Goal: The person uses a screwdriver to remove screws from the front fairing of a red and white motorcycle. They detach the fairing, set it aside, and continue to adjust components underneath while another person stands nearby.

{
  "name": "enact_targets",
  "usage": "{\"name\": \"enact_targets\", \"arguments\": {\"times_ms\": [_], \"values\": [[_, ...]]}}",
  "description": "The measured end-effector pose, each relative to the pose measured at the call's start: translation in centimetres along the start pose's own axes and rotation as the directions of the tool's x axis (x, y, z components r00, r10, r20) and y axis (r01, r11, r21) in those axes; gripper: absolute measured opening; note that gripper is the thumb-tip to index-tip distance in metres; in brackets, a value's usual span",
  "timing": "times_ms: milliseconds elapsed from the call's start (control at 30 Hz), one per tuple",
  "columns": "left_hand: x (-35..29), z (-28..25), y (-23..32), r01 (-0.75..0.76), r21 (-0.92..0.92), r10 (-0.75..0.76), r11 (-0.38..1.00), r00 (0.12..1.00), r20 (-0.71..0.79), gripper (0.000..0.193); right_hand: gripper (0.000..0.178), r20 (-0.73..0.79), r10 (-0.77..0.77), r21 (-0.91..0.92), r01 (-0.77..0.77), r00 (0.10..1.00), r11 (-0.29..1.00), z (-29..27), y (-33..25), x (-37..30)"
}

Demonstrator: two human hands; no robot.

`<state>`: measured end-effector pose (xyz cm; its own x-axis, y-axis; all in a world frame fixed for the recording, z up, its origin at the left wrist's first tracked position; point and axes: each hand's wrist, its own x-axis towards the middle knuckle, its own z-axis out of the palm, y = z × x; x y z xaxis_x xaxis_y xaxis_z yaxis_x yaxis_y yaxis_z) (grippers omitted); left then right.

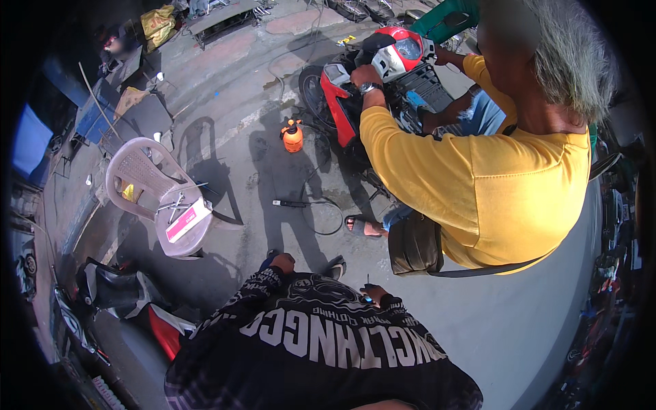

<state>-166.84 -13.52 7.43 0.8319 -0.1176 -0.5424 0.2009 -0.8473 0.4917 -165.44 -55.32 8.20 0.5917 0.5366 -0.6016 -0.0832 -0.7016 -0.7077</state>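
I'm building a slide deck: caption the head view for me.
Slim tool in the wearer's right hand; a person in yellow at a red scooter, orange sprayer nearby.

Both hands point(282, 262) low and well apart

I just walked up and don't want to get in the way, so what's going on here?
The person wearing the camera holds a slim tool upright in the right hand; the left hand hangs lower-centre, and whether it holds anything is unclear. A person in a yellow shirt is at a red-and-white scooter, one hand at its front. An orange spray bottle stands near it, and a plastic chair bears metal tools and a box.
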Motion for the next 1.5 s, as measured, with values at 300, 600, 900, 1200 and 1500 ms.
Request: {"name": "enact_targets", "arguments": {"times_ms": [300,600,900,1200,1500], "values": [[-1.1,-5.5,-7.5,0.366,-0.563,-0.241,0.741,0.928,0.286,0.036,0.043,-0.057,0.625,0.210,-0.603,0.778,0.769,11.3,-4.4,-4.2],[-5.2,-4.0,-26.3,-0.098,-0.027,0.084,0.995,0.642,0.762,0.022,0.056,-0.435,0.823,0.612,-0.551,0.364,0.567,20.4,-10.5,-7.7],[-4.5,-1.3,-17.1,0.499,-0.590,-0.275,0.635,0.859,0.431,0.024,0.033,-0.220,0.777,0.414,-0.665,0.590,0.622,19.9,-10.0,-8.8],[-7.3,-0.5,-8.8,0.391,-0.497,-0.213,0.775,0.901,0.377,0.024,0.037,-0.264,0.697,0.669,-0.394,0.666,0.630,16.6,-9.8,-6.0],[-9.2,-1.9,-13.7,-0.441,0.346,0.258,0.828,0.848,0.463,0.015,0.045,-0.295,0.752,0.627,-0.475,0.589,0.618,17.5,-8.4,-8.8]]}}
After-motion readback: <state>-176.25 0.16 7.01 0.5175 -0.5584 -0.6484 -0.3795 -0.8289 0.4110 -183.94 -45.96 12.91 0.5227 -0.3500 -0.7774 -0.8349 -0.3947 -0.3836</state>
